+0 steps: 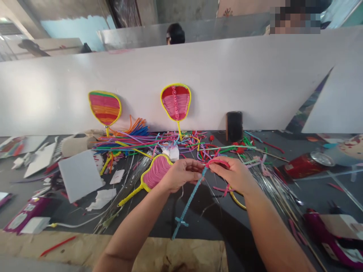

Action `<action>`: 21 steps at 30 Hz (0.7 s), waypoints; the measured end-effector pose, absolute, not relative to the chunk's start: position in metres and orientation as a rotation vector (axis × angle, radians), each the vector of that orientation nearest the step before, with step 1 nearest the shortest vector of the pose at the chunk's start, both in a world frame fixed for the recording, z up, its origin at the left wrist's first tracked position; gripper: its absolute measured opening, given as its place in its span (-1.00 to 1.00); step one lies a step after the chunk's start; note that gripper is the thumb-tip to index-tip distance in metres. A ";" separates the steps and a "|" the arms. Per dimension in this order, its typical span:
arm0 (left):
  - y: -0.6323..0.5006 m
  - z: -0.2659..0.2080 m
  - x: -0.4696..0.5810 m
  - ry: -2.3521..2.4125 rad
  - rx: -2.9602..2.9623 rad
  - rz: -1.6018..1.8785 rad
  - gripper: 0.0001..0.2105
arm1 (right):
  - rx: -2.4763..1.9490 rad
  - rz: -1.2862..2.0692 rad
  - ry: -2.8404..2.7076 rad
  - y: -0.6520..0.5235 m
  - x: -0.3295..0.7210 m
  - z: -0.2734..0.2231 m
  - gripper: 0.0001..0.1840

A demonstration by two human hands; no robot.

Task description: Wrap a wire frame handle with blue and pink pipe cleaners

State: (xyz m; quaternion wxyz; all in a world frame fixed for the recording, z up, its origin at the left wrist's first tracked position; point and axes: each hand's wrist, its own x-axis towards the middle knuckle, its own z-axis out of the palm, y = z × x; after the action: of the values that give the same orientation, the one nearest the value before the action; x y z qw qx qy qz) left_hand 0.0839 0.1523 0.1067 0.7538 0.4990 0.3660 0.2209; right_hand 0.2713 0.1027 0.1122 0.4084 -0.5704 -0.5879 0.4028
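Note:
My left hand (185, 174) pinches the upper end of a stick wrapped in blue pipe cleaner (188, 204), which slants down toward me and has a small blue bow near its lower end. Closed on a pink pipe cleaner (219, 162), my right hand (234, 173) is at the stick's top, where pink meets blue. A pink heart-like fan with a yellow rim and handle (157, 172) lies just left of my left hand. Beneath my right hand, part of a yellow ring (237, 200) shows; the rest is hidden.
Two finished-looking fans, one striped (104, 108) and one with beads (176, 102), lean on the white partition (136, 79). Loose pipe cleaners (130, 141) and thin wires (272, 189) clutter the table. A red can (307, 166) lies at right; a dark phone (234, 126) stands behind.

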 end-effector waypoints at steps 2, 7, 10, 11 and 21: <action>0.150 0.107 0.087 0.785 1.065 0.493 -0.62 | -1.416 1.083 -1.456 0.104 0.274 0.111 -0.72; 0.146 0.104 0.092 0.746 0.992 0.509 -0.65 | -1.287 1.287 -1.420 0.110 0.279 0.101 -0.71; 0.149 0.099 0.092 0.704 0.952 0.477 -0.63 | -1.233 1.361 -1.405 0.113 0.280 0.096 -0.70; 0.151 0.098 0.091 0.688 0.939 0.460 -0.63 | -1.231 1.371 -1.399 0.113 0.280 0.095 -0.71; 0.155 0.089 0.087 0.633 0.889 0.406 -0.62 | -1.263 1.205 -1.365 0.116 0.285 0.091 -0.63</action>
State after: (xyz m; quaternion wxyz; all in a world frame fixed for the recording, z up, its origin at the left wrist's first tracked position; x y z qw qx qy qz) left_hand 0.0873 0.1545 0.0891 0.8353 0.4196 0.2991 0.1916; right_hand 0.2846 0.1162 0.0911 0.4463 -0.5101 -0.5512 0.4866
